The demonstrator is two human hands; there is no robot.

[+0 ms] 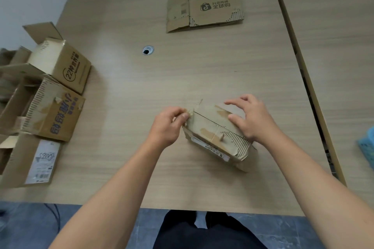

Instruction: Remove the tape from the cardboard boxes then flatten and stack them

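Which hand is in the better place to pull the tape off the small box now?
Left. The left hand pinches the tape at the left edge of the box, while the right hand rests on top of the box, probably steadying it.

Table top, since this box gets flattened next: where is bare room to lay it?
Bare wood lies between the flattened box and the taped box, right of the cable hole. The left edge is crowded with open boxes.
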